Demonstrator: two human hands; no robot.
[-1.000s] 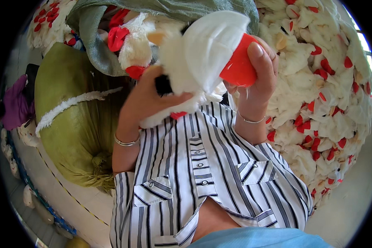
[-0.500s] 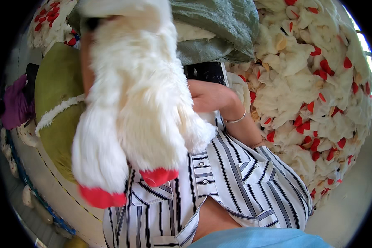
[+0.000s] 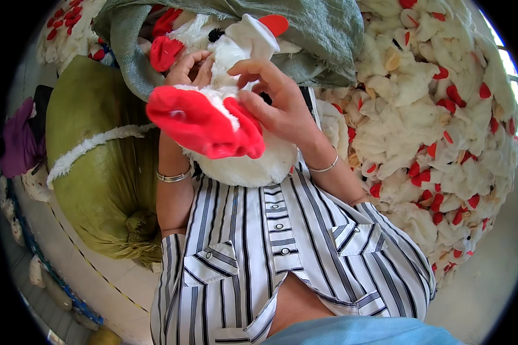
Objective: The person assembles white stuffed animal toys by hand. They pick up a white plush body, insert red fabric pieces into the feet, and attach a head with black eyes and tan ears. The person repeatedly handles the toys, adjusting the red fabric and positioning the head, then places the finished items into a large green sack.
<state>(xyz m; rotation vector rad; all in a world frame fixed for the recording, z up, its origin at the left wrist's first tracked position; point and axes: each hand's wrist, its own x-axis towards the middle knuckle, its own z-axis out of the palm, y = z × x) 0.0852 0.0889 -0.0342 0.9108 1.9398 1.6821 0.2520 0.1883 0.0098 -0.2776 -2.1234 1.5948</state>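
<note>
A white furry plush toy [image 3: 244,165], limp, lies against my front below the sacking. Its red cloth feet [image 3: 207,127] stick up toward me. Behind the feet, my left hand [image 3: 191,68] has its fingers curled on the white fur; its thumb side is partly hidden. Over the fur to the right, my right hand [image 3: 279,103] is bent with thumb and forefinger apart. Its thumb rests by the edge of the red cloth. Beyond my hands are a black pompom [image 3: 216,34], a white flap with a red tip [image 3: 253,37] and more red cloth [image 3: 166,52].
Grey-green sacking [image 3: 322,40] is bunched at the far side. A stuffed olive sack [image 3: 92,172] with a white fur strip [image 3: 98,150] stands on my left. A large heap of white and red plush pieces [image 3: 431,144] fills the right. Purple cloth [image 3: 24,138] lies far left.
The plush toy, held up and hanging feet down before, is now lower against me with its feet up. Both hands have come together over it, and the sack shows more.
</note>
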